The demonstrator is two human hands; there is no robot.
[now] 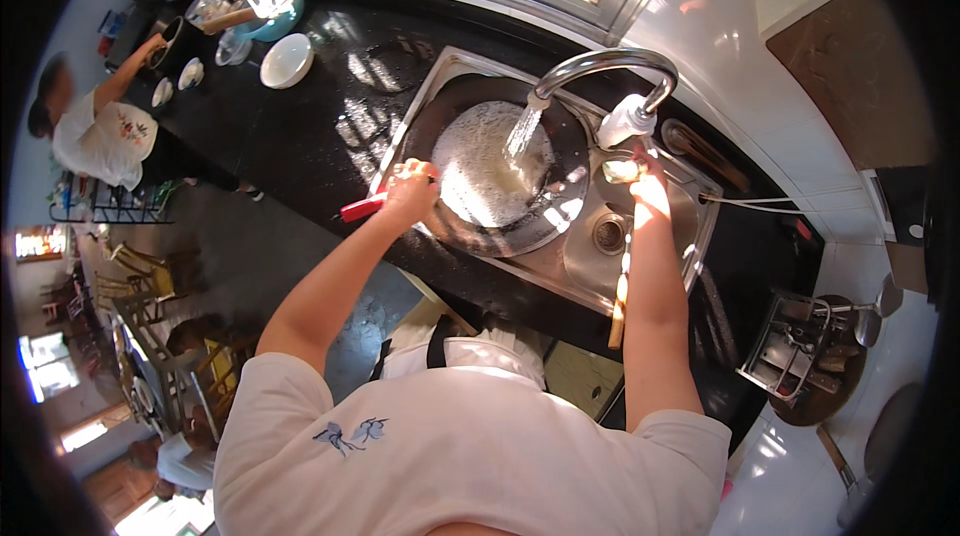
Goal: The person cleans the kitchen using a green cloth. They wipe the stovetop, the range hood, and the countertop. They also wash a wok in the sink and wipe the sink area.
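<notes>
Under the tap [605, 57], foamy wok [572, 148]

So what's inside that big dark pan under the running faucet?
The pan holds water topped with whitish foam, and a stream from the faucet falls into it. The foam covers the pan's bottom, so anything lying there can't be seen.

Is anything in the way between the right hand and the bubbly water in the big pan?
Just the big pan's right rim stands between the right hand and the soapy water. The tap arches overhead, its stream falling into the pan; neither seems to block the way.
</notes>
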